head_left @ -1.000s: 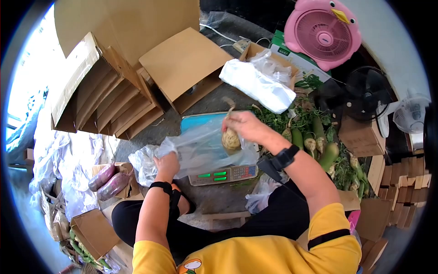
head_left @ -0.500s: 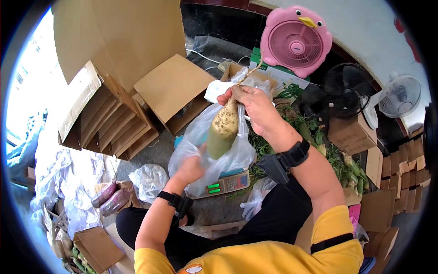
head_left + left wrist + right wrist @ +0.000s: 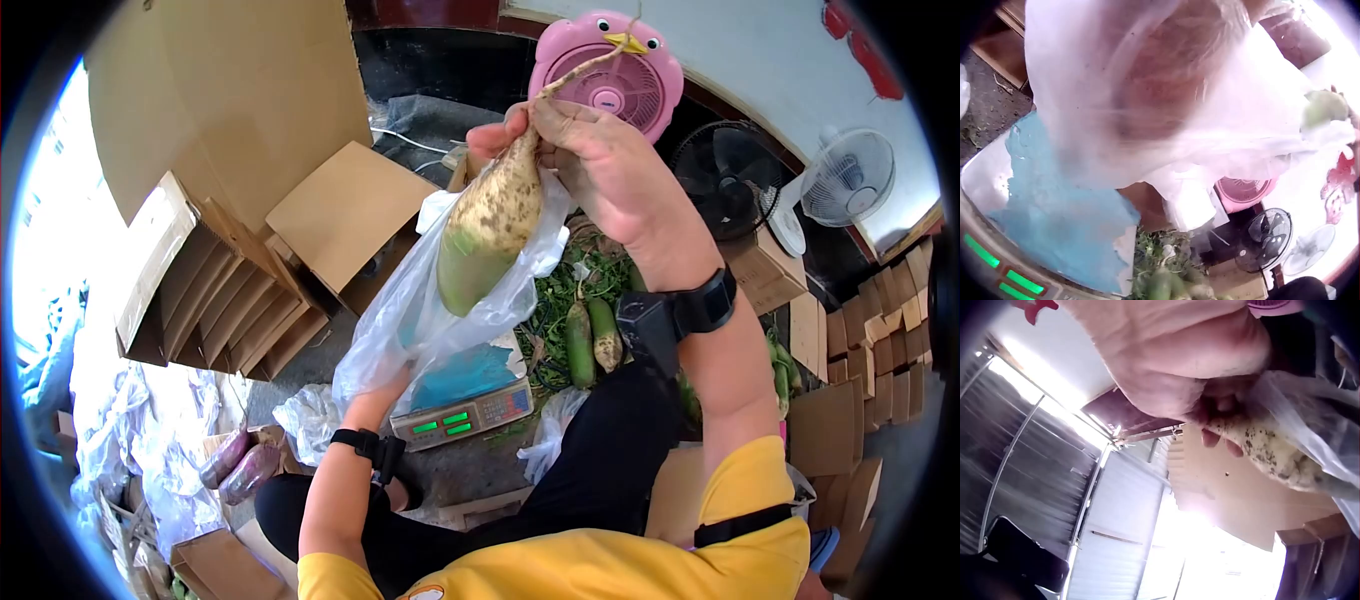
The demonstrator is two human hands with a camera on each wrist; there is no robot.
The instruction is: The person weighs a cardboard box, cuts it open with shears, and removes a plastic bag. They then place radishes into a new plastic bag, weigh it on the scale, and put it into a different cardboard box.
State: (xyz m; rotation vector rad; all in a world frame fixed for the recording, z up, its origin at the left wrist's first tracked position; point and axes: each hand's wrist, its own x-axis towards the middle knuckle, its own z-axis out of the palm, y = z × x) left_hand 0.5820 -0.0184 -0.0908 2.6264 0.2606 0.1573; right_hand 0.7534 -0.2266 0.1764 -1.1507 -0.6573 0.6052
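In the head view my right hand (image 3: pixel 612 165) is raised and grips a large radish (image 3: pixel 490 225) by its thin root end. The radish is pale and soil-specked above, green at its lower end, and a long root trails past my fingers. A clear plastic bag (image 3: pixel 375 315) wraps round its lower part. My left hand (image 3: pixel 388 385) is low at the bag, behind its plastic; in the left wrist view it shows only as a blurred shape, so I cannot tell how its fingers lie. Below stands a digital scale (image 3: pixel 460 415) with a torn blue cover on its pan.
More radishes (image 3: pixel 590 340) lie among green leaves right of the scale. Open cardboard boxes (image 3: pixel 215 280) stand at the left, with purple vegetables (image 3: pixel 240 465) nearer me. A pink fan (image 3: pixel 608 80) and a black fan (image 3: pixel 730 180) stand at the back right.
My right hand has lifted the radish up and away from the scale, its green end inside the bag. My left hand has gone from pinching the bag's edge to behind its plastic.
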